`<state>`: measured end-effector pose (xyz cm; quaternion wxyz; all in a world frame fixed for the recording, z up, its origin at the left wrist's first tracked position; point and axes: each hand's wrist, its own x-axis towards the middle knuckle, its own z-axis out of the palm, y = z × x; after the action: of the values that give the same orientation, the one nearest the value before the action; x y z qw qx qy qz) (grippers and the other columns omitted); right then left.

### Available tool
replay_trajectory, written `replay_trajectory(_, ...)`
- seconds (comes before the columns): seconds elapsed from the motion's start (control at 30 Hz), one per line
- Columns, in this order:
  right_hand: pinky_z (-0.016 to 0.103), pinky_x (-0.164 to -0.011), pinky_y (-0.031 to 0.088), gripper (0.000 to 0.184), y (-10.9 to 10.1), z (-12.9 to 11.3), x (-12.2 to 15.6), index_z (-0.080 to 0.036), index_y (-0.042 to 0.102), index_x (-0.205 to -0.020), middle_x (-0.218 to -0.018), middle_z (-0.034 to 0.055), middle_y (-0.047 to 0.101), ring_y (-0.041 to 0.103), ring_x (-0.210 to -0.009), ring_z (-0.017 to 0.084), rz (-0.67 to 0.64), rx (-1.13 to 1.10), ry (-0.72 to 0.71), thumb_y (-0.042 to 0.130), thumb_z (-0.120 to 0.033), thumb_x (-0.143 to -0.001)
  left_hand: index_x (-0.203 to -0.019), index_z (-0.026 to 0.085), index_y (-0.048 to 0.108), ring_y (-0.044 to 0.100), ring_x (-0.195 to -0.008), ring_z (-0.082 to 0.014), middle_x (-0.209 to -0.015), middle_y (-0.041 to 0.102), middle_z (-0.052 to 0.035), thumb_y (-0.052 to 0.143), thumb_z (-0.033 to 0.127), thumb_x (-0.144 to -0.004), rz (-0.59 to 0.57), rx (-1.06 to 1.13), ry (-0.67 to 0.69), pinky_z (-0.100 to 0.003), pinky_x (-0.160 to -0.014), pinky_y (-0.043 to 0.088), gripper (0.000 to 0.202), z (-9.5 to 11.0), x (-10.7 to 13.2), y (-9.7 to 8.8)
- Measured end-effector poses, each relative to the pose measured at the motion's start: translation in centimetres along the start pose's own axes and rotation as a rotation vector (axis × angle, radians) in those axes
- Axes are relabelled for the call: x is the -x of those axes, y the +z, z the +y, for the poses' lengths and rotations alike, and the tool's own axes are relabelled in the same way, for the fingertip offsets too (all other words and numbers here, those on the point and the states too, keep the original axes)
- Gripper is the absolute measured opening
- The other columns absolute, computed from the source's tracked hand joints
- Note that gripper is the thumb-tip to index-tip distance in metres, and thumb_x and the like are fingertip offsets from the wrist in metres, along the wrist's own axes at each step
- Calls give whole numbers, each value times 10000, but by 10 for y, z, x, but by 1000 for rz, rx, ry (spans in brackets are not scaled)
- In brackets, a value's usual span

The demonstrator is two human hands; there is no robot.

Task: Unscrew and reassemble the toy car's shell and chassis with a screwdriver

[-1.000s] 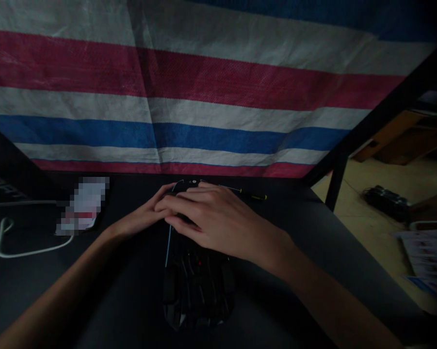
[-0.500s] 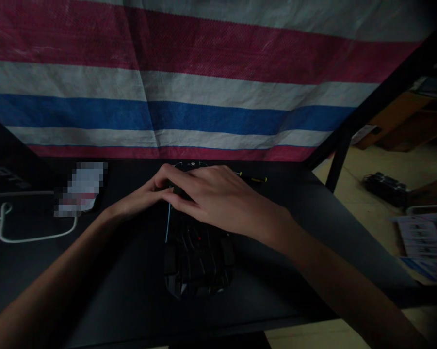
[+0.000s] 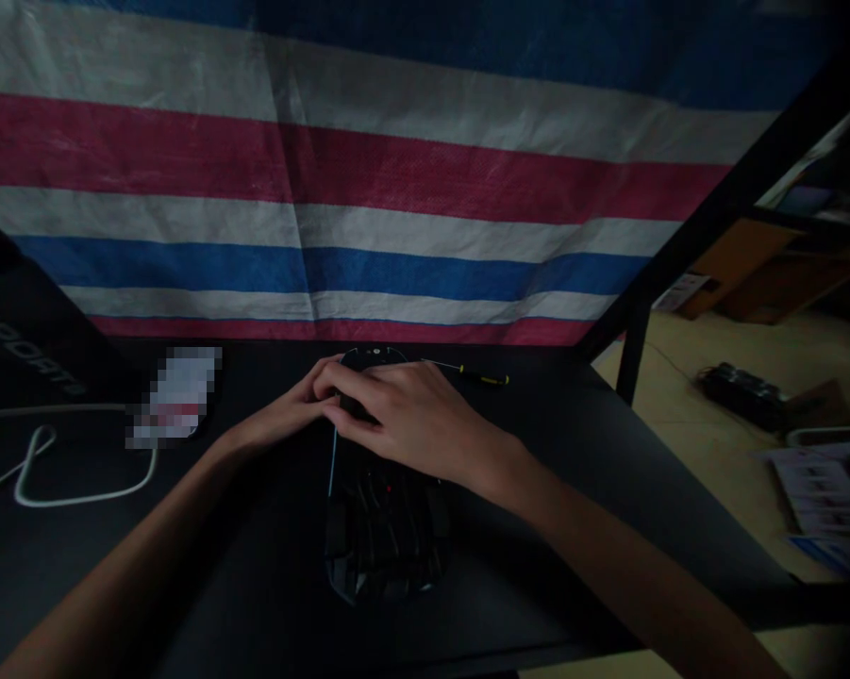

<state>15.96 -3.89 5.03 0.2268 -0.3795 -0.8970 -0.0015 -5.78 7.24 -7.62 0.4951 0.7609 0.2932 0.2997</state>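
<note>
A long black device (image 3: 386, 528) with dark ribbed parts and a thin blue edge lies lengthwise on the black table (image 3: 608, 490). My right hand (image 3: 417, 420) lies over its far end with fingers curled down on it. My left hand (image 3: 287, 415) comes in from the left, its fingertips pressed against the same end, partly hidden under the right hand. A thin screwdriver (image 3: 477, 376) with a yellow-marked handle lies just beyond the right hand.
A white cable (image 3: 77, 490) loops at the left, next to a small blurred card (image 3: 176, 394). A dark box with pale lettering (image 3: 21, 349) stands far left. A red, white and blue striped tarp (image 3: 396, 189) hangs behind. A black frame post (image 3: 633, 354) and floor clutter (image 3: 742, 391) are right.
Both hands stay on the far end of the black device. The right fingers have curled in more tightly than a second ago. Only the camera view has shifted.
</note>
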Motion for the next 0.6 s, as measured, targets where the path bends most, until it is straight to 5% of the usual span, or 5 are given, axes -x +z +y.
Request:
replay_trajectory(0.1,305,-711,451,253,-3,-5,0,-232,585,-1203,-894,15,727,684,-785,184,-9,28,96,427,-375,-1068,-1548,179,333,429,-1444,-315,-1507,511,-99,638,321,-940,0,25,-31,-458,-1215,316,695,11,2,1)
replay_trajectory(0.3,354,-1002,478,266,3,-2,-4,-212,530,-1267,-1265,69,688,650,-1119,199,70,-126,-14,514,-217,-1002,-1479,219,425,385,-1475,-337,-1535,498,-111,694,387,-901,-23,82,8,-514,-1251,252,659,22,1,3)
replay_trajectory(0.43,289,-775,522,148,29,5,-4,-230,569,-1104,-931,20,735,686,-799,158,279,-202,200,545,-350,-1021,-1511,250,363,409,-1461,-337,-1540,498,-107,673,442,-919,-15,101,-70,-542,-1232,284,695,27,2,5)
replay_trajectory(0.6,259,-656,474,225,57,29,9,-245,569,-1086,-889,-3,678,621,-687,138,508,-513,441,498,-447,-1020,-1550,280,288,378,-1491,-317,-1590,449,-110,678,411,-927,-33,183,-184,-551,-1233,278,746,34,3,7)
